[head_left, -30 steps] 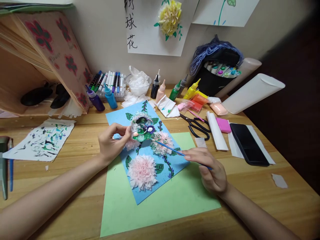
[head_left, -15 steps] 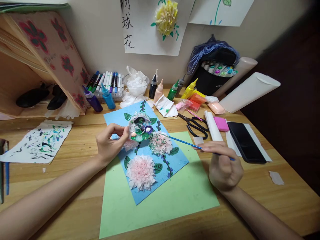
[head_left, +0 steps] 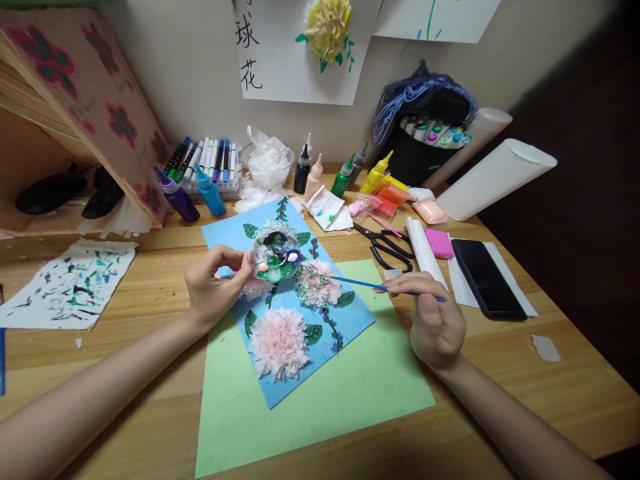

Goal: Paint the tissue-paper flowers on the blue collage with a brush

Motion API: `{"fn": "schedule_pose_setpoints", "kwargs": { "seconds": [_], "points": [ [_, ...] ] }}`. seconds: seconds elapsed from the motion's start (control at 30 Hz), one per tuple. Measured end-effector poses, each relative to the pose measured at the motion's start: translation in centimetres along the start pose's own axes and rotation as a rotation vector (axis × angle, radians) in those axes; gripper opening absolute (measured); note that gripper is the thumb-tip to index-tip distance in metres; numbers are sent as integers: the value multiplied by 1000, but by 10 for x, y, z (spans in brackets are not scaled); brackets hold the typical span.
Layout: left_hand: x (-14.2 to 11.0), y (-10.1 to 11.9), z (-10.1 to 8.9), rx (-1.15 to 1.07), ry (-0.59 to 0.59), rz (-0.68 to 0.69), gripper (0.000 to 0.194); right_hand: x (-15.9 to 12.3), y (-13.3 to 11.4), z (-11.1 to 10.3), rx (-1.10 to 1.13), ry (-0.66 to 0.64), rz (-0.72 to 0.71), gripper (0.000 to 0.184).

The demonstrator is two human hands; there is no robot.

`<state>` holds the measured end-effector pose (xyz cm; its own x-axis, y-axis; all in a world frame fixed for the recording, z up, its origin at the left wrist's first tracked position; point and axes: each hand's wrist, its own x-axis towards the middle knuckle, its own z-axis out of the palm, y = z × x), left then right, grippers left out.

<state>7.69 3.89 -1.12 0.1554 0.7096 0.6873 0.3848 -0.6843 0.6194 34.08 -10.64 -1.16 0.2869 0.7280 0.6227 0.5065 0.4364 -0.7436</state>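
Observation:
Between thumb and fingers, my left hand [head_left: 215, 280] grips the edge of a small paint palette [head_left: 274, 272] with green, purple, white and black paint in its wells. My right hand [head_left: 435, 317] is closed round a thin blue paintbrush [head_left: 367, 285], its tip pointing left over a pink paper flower with green flecks [head_left: 320, 283]. Whether the tip touches the flower I cannot tell. Beneath lies a blue sheet [head_left: 345, 323] with painted leaves, and a large pale pink flower [head_left: 280, 343] at its lower end. The palette hides part of the upper flower.
Under the blue sheet is a light green sheet [head_left: 350, 407]. Paint bottles [head_left: 315, 177], markers [head_left: 205, 160] and a bowl of tissue [head_left: 267, 163] line the wall. Scissors [head_left: 387, 247] and a phone [head_left: 489, 279] lie on the right, a paint-smeared paper [head_left: 70, 283] on the left.
The paintbrush tip has drawn back right, away from the palette, and my right hand has shifted right overall. My left hand keeps holding the palette. The view has shifted slightly.

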Motion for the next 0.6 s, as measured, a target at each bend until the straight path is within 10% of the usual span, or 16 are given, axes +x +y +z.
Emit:
{"fn": "schedule_pose_setpoints", "kwargs": {
  "seconds": [0.6],
  "points": [
    [-1,-2,1,-5,9,2,11,3,-5,-2,-85,-65,-49,28]
  ]
}}
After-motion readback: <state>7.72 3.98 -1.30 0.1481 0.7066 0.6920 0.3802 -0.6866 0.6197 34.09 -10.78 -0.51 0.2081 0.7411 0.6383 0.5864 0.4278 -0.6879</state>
